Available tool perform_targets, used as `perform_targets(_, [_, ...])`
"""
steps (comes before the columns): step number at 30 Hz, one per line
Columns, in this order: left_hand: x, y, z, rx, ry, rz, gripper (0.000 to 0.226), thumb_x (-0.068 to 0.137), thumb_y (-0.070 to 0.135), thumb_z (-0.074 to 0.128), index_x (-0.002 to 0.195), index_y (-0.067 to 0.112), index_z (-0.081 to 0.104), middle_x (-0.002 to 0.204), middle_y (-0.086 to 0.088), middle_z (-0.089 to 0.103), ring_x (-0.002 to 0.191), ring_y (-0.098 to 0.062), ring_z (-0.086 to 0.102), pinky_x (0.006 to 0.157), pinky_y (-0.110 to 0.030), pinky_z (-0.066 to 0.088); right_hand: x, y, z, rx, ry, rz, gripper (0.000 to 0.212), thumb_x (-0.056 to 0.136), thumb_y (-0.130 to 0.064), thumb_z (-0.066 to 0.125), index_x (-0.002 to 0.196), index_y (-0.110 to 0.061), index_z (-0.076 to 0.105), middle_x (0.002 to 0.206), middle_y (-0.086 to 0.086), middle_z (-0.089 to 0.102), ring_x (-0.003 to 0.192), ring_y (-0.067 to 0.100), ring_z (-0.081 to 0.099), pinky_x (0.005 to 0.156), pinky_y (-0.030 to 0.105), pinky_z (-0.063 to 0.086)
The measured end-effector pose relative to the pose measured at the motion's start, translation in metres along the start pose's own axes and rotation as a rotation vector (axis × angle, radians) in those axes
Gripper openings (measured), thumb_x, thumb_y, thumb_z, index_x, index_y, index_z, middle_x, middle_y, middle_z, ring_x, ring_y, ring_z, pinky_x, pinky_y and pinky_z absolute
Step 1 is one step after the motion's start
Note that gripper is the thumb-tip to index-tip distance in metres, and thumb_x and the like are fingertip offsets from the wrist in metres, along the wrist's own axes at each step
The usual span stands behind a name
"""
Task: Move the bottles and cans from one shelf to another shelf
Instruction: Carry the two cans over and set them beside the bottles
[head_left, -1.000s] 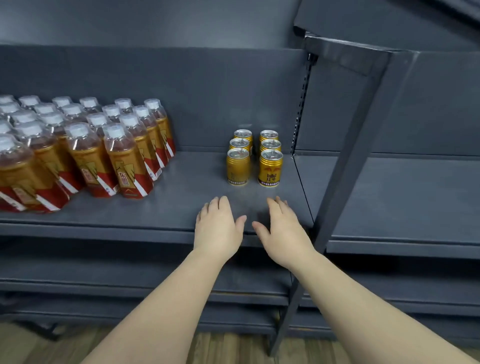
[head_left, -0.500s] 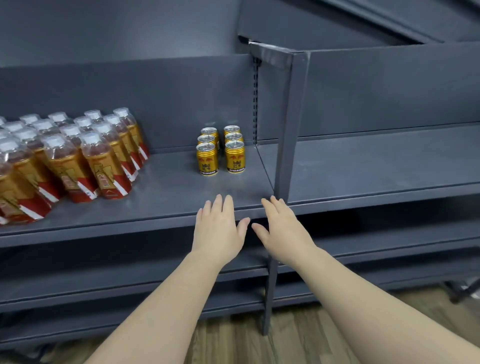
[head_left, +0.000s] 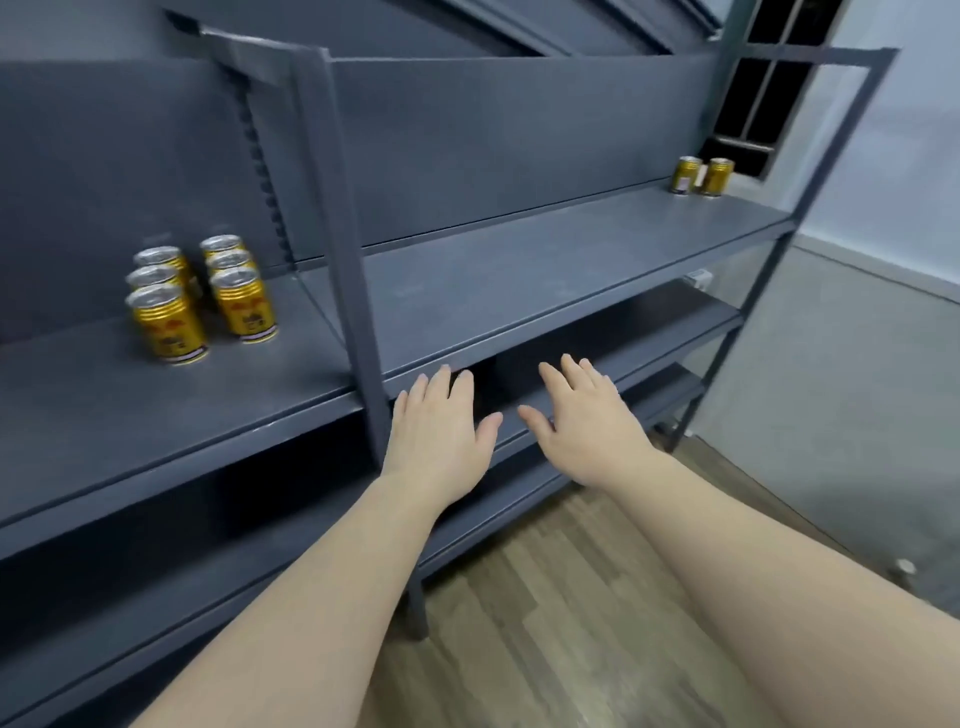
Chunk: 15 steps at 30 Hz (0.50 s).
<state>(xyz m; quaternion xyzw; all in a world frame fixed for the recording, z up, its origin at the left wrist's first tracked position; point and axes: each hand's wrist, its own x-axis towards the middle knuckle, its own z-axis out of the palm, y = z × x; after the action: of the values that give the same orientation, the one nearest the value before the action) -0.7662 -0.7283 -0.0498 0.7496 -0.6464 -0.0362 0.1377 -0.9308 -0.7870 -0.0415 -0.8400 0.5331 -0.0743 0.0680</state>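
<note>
Both hands are empty. The left hand (head_left: 436, 421) and right hand (head_left: 582, 421) hover side by side, palms down, fingers straight and a little spread, just in front of the shelf (head_left: 519, 270) edge.

The next carry probably starts at the cluster of cans (head_left: 169, 325) on the left bay. There look to be six, though the back ones are blurred. It would go best to take the front pair, one in each hand, gripping round the body and lifting straight up, so the row behind is not knocked.

The upright post (head_left: 353, 260) stands at the front edge between the bays, so loads should swing out in front of it.

The right bay is open along its length. Two cans (head_left: 718, 176) stand at its far end near the back panel, with room beside them. No bottles are in view.
</note>
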Motion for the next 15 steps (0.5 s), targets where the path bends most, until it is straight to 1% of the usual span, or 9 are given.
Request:
perform_targets(3, [0.021,0.038,0.009,0.006,-0.014,0.064,0.061,0.103,0.049,0.037,0.152,0.014,0.029,0.163,-0.01,0.022,0.15,-0.033,0.017,0.122,-0.047,0.015,-0.002,0.044,-0.009,-0.026,-0.017,0.083,0.068,0.103,-0.055,0.03,0.157,-0.015,0.019,0.164,0.014,0.018,0.152,0.032,0.012,0.122,0.047,0.015])
perform_targets(8, [0.065,0.107,0.026,0.025,-0.034,0.14,0.062,0.103,0.05,0.036,0.154,0.016,0.026,0.164,-0.008,0.022,0.15,-0.032,0.016,0.123,-0.047,0.012,0.003,0.121,-0.029,0.004,-0.007,0.179,0.066,0.104,-0.054,0.029,0.158,-0.017,0.018,0.165,0.014,0.017,0.153,0.032,0.01,0.124,0.048,0.01])
perform_targets(11, [0.093,0.153,0.037,0.069,-0.015,0.184,0.062,0.102,0.05,0.036,0.153,0.016,0.028,0.162,-0.009,0.026,0.149,-0.031,0.021,0.122,-0.047,0.016,0.011,0.175,-0.043,0.006,0.014,0.221,0.064,0.104,-0.053,0.03,0.157,-0.018,0.021,0.163,0.014,0.022,0.151,0.033,0.015,0.123,0.048,0.013])
perform_targets(15, [0.127,0.208,0.053,0.046,-0.029,0.215,0.063,0.102,0.049,0.038,0.154,0.015,0.027,0.162,-0.01,0.025,0.149,-0.033,0.021,0.122,-0.047,0.015,0.023,0.244,-0.053,-0.006,0.022,0.287,0.065,0.102,-0.055,0.029,0.156,-0.018,0.025,0.157,0.014,0.033,0.146,0.034,0.026,0.12,0.05,0.02])
